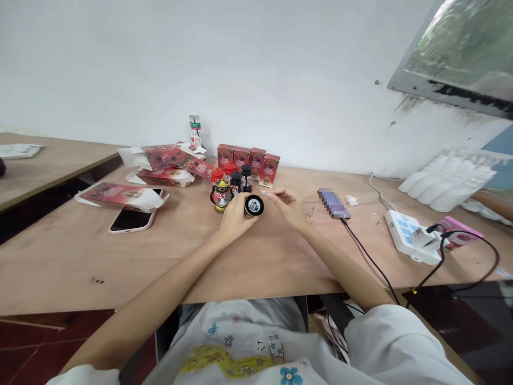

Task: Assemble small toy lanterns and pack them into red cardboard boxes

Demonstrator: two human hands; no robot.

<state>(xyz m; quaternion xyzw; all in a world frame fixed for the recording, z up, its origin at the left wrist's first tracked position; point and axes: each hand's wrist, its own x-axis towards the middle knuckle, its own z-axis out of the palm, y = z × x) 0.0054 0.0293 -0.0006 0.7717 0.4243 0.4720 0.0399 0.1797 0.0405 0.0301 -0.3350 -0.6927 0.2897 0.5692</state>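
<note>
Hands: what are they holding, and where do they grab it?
The left hand grips a small round black piece by its gold-rimmed side. Whether the right hand pinches anything is too small to tell.

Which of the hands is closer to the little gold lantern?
Left. The left hand sits just right of the lantern, holding a round black piece; the right hand is farther right, beyond that piece.

A white wall (240,69) fills the top of the frame. A window (460,48) sits in the upper right. A brown wooden table (80,256) runs across the middle, and a second table (52,166) stands at the left. Red floor (24,342) shows in the lower left.
</note>
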